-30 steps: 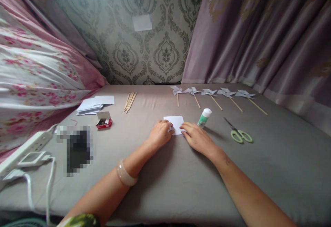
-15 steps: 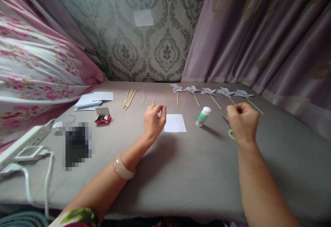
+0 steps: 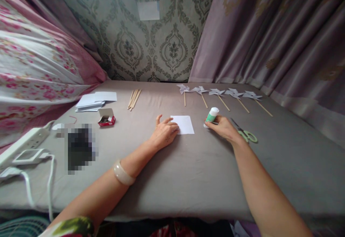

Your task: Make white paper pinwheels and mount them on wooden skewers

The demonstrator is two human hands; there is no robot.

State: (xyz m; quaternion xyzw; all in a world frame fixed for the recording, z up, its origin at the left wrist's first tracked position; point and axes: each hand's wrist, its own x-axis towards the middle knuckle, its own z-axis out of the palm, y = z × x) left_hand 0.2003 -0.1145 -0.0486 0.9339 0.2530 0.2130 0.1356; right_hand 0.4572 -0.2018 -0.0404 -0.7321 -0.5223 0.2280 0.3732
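My left hand [image 3: 165, 132] is open, its fingers apart, with the fingertips on the left edge of a white square of paper [image 3: 185, 124]. To the right of the paper, my right hand [image 3: 225, 127] has its fingers round a glue stick [image 3: 212, 115] with a green label and white cap. The glue stick stands slightly tilted, its lower end at the cloth. Just right of that hand lie scissors [image 3: 249, 136] with pale green handles, partly hidden behind the wrist.
Several paper pinwheels [image 3: 216, 92] on sticks lie along the back right. At the back left are loose wooden sticks [image 3: 134, 99], a stack of white paper [image 3: 88, 103] and a small open red box [image 3: 107, 121]. A power strip [image 3: 29, 141] with cables runs along the left edge.
My right hand has come left from over the scissors and taken hold of the glue stick. My left hand has lowered onto the paper, its fingers opening.
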